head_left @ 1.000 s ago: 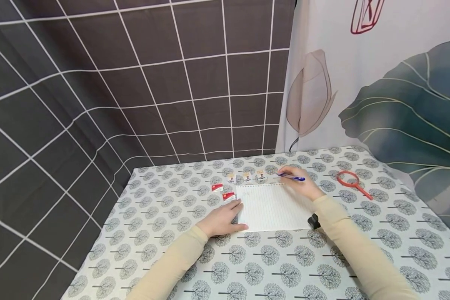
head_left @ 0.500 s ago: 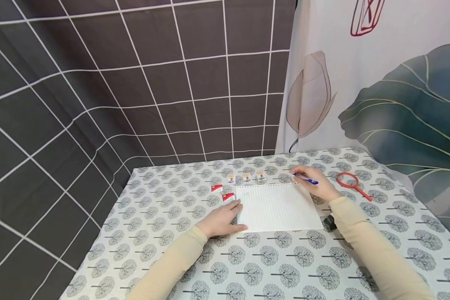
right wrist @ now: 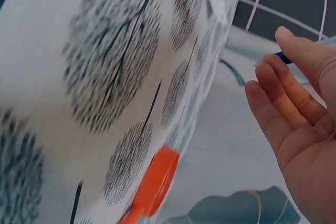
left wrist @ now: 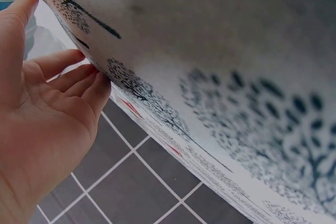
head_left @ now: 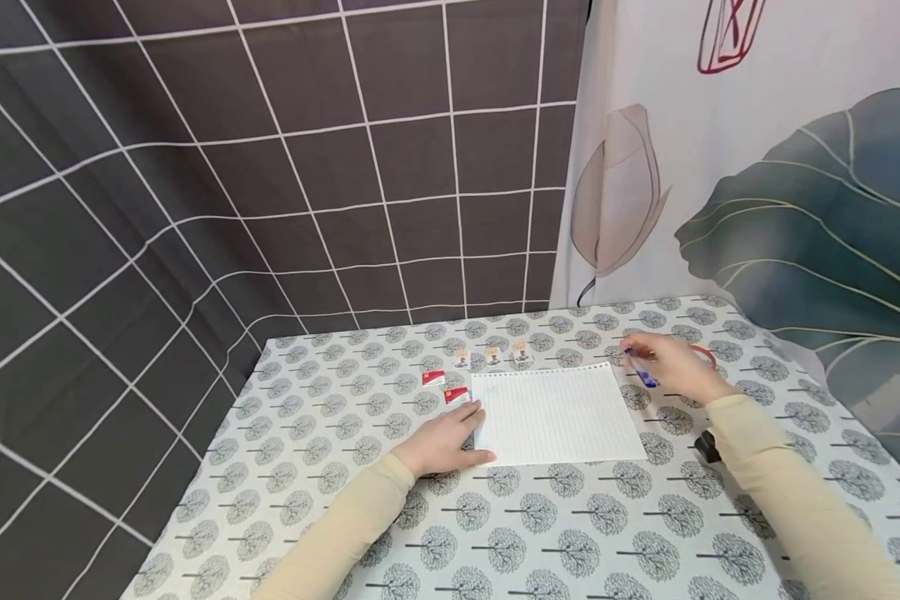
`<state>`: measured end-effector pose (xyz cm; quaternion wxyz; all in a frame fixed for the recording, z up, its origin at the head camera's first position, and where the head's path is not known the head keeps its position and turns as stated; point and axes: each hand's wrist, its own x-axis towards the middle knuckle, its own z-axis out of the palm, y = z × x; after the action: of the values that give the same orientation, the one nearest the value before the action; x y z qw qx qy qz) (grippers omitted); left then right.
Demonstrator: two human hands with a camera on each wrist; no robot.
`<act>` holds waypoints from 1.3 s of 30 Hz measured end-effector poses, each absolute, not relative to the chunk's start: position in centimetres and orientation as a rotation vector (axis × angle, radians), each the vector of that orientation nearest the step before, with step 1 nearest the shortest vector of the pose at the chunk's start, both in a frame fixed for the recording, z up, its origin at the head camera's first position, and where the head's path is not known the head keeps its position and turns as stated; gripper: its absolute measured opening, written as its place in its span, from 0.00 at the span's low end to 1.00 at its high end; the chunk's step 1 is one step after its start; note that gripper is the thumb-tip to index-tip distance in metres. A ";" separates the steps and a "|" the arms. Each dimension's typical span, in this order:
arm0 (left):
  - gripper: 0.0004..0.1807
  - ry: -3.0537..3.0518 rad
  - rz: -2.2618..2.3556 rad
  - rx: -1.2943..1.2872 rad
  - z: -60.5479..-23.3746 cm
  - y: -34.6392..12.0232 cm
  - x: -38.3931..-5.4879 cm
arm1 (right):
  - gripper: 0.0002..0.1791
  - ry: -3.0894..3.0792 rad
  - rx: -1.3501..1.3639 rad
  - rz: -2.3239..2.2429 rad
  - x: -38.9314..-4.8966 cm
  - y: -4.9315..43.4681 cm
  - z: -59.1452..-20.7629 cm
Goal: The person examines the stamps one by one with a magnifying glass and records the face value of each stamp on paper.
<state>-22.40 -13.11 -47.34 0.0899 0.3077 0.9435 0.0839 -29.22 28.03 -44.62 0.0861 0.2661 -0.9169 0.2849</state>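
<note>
The right hand [head_left: 673,367] pinches the pen [head_left: 647,378] right of the paper [head_left: 558,415], whose left edge the loosely spread left hand [head_left: 444,440] touches; the pen should be light, stiff, best taken mid-barrel.

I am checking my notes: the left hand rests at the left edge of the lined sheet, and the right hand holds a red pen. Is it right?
Not quite: the head view shows the right hand holds a blue pen, not red. The left hand rests at the left edge of the lined sheet.
</note>
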 end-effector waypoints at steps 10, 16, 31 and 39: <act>0.48 2.805 0.248 0.910 -47.1 -13.1 -22.2 | 0.16 -2.802 0.731 0.713 -28.6 30.0 -44.7; 0.48 2.805 0.249 0.910 -47.0 -13.1 -22.2 | 0.15 -2.804 0.759 0.652 -28.4 30.4 -45.1; 0.48 2.798 0.251 0.915 -47.0 -13.1 -22.2 | 0.13 -2.895 0.806 0.662 -28.1 30.8 -46.6; 0.48 2.802 0.243 0.929 -47.0 -13.1 -22.2 | 0.12 -2.845 0.882 0.623 -28.6 30.9 -47.1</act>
<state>-22.25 -13.09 -47.02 0.0896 0.3125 0.9421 0.0818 -28.59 30.88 -47.10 0.0493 0.2897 -0.9337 0.2046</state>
